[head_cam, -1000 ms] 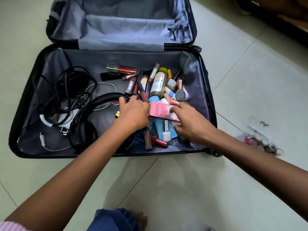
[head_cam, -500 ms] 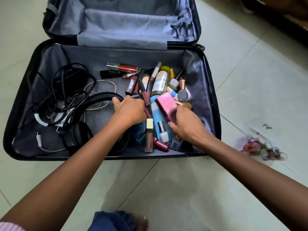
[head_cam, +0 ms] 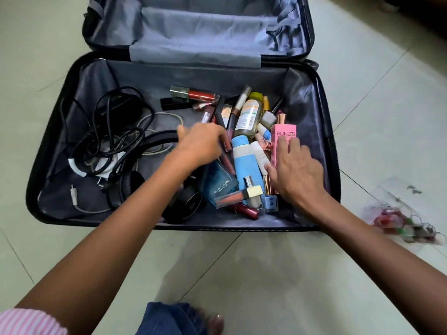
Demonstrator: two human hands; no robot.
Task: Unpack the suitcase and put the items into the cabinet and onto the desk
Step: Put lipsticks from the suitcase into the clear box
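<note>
Suitcase point(head_cam: 193, 73) is laid open on the tiled floor point(head_cam: 266, 274), lid flipped back. Inside, approx the right half is taken up by a heap of cosmetics, and the left half by black cables point(head_cam: 116, 131) and headphones point(head_cam: 125, 187).

R hand point(head_cam: 295, 172) is spread out flat. Its fingertips are laid on the lower part of the pink POND'S box point(head_cam: 281, 135), and the thumb is stuck out toward a white tube point(head_cam: 260, 155) beside the blue bottle point(head_cam: 245, 163). The box is seen at the heap's right edge, near the suitcase's right wall.

L hand point(head_cam: 200, 146) is curled down over the lip gloss tubes point(head_cam: 228, 131) at the heap's left side. It's blurred tho, so whether anything is pinched can't be told.

An eau de cologne bottle point(head_cam: 221, 187) is partly covered by the L wrist. A light blue nail polish point(head_cam: 269, 201) is stood just below the R thumb. Outside the case, a clear pouch point(head_cam: 406, 223) w/ small bits is left on the floor to the right.
</note>
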